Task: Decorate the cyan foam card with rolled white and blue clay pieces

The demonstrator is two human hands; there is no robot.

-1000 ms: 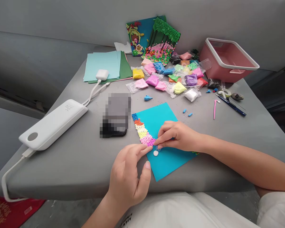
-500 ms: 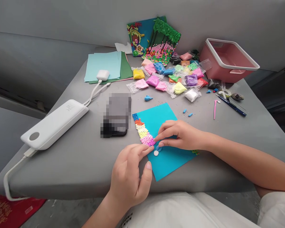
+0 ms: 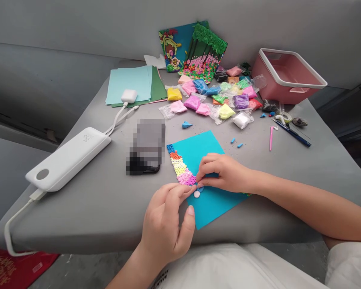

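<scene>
A bright blue card [image 3: 219, 208] lies on the table, with a strip of small ring-shaped clay beads [image 3: 180, 164] in several colours along its left edge. My right hand [image 3: 224, 172] rests over the card, thumb and index finger pinched together at the upper edge of a small blue clay piece [image 3: 201, 189]. Just below lies a flat white clay disc [image 3: 196, 194]. My left hand [image 3: 168, 216] is open, its index fingertip touching the card beside the blue piece and its thumb held apart. The pinching fingertips partly cover the blue piece.
Bagged coloured clay [image 3: 212, 100] lies behind the card, near a pink box [image 3: 289, 76] and decorated pictures [image 3: 204, 52]. A phone [image 3: 147, 144] and white power bank [image 3: 69, 158] are leftward. A pink tool [image 3: 271, 138] and pen [image 3: 295, 134] lie right.
My right thumb and index fingertip have closed together at the blue clay piece. My left hand has shifted very slightly right, its fingertip still on the card.
</scene>
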